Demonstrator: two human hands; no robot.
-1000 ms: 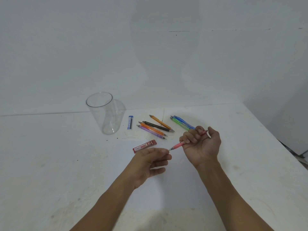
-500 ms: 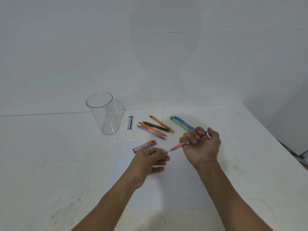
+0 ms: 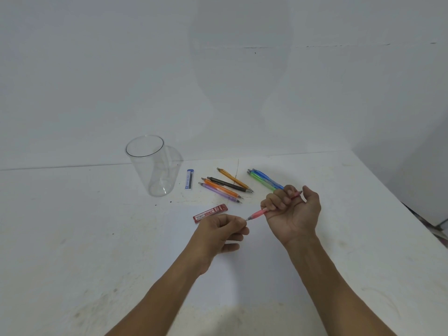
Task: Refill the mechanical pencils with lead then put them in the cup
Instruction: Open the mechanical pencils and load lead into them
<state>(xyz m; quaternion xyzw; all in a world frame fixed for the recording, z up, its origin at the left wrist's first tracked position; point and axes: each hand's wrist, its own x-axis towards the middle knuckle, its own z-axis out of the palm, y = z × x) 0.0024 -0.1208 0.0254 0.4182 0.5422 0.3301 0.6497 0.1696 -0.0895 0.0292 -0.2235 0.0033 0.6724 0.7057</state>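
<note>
Left hand (image 3: 221, 230) has edged up a touch and its fingers have drawn tighter, so thumb and forefinger now meet the point of the pink translucent plastic mechanical pencil (image 3: 258, 213); right hand (image 3: 292, 212) has barely shifted. Right fingers are curled round the barrel in a fist grip, thumb standing clear, and the pencil is off the table, slanting down-left. Left thumb and forefinger are pinched at the metal tip, other fingers loosely curled. A lead there would be too thin to see, so I cannot tell if they hold one. Clear cylindrical plastic cup (image 3: 140, 173) stands upright at far left with no pencils in it.

Risks, judged:
- Lead is brittle and likely snaps if pushed off-axis at the tip.
- The glossy barrel could twist in the fist.
- A dropped lead would be hard to spot on the scuffed, smudged white table (image 3: 72, 238).
- Round pencils could roll if knocked.

Loose items:
- Flat red plastic lead case (image 3: 210, 213) lies just beyond the left hand.
- Slim blue-capped clear lead case (image 3: 189, 179) lies beside the cup.
- Yellow-orange pencil (image 3: 234, 179), black pencil (image 3: 226, 184), orange pencil (image 3: 219, 187) and purple pencil (image 3: 218, 192) lie close together.
- Green pencil (image 3: 263, 182) and blue pencil (image 3: 266, 177) lie together, partly behind the right fingers.
- All are slim, shiny and tapered.
</note>
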